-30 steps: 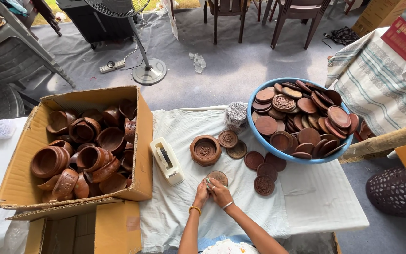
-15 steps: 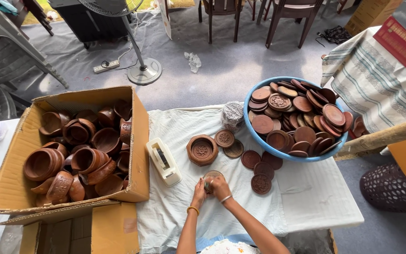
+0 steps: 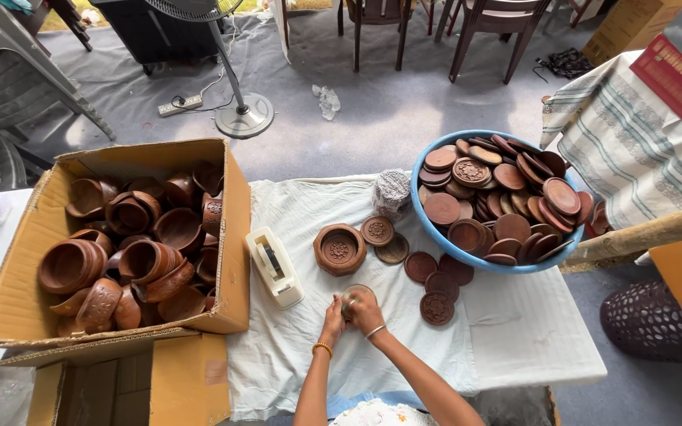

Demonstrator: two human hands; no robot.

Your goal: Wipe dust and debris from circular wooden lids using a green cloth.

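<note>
Both hands, left hand point(image 3: 333, 318) and right hand point(image 3: 367, 313), had lifted the round carved wooden lid point(image 3: 354, 294) slightly, fingers closed around it; many lids remained in the blue plastic basin point(image 3: 428, 217), upper right.

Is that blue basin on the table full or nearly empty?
Full. The blue basin is heaped with round wooden lids that rise above its rim, some leaning over the edge.

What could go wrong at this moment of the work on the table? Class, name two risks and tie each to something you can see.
The small round wooden lid is pinched between the left hand and right hand above the table; it might slip and drop.

The blue basin is heaped with wooden lids and sits at the table's right edge, so a nudge could spill some.
</note>
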